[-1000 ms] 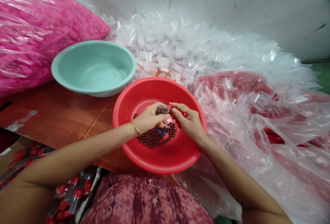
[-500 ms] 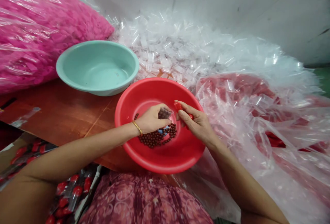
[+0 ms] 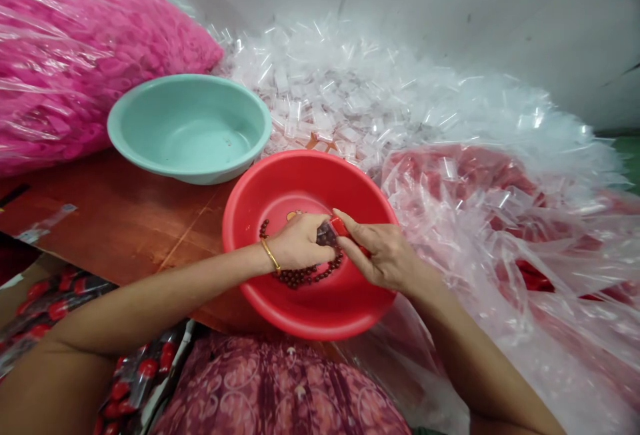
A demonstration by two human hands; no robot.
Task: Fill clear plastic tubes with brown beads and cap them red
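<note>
Over the red basin [image 3: 320, 325], my left hand [image 3: 299, 241] is closed around a small clear container [image 3: 326, 233] with dark brown balls inside. My right hand [image 3: 377, 248] pinches a red cap [image 3: 339, 225] against the container's open end; whether it is seated I cannot tell. Part of the red piece runs back under my right fingers, and what else lies there is hidden. Loose dark brown balls [image 3: 300, 277] lie on the basin floor below my left hand.
A mint-green basin [image 3: 190, 131] stands behind on the left, beside a bag of pink pieces [image 3: 115, 41]. Many clear containers [image 3: 320, 95] are heaped at the back. Plastic sheeting with red pieces [image 3: 465, 181] lies right. Red-capped containers [image 3: 145, 375] fill a box at lower left.
My right hand has come left and down, bringing the red cap from apart to against the container. My left hand has shifted slightly, keeping its grip on the container.
</note>
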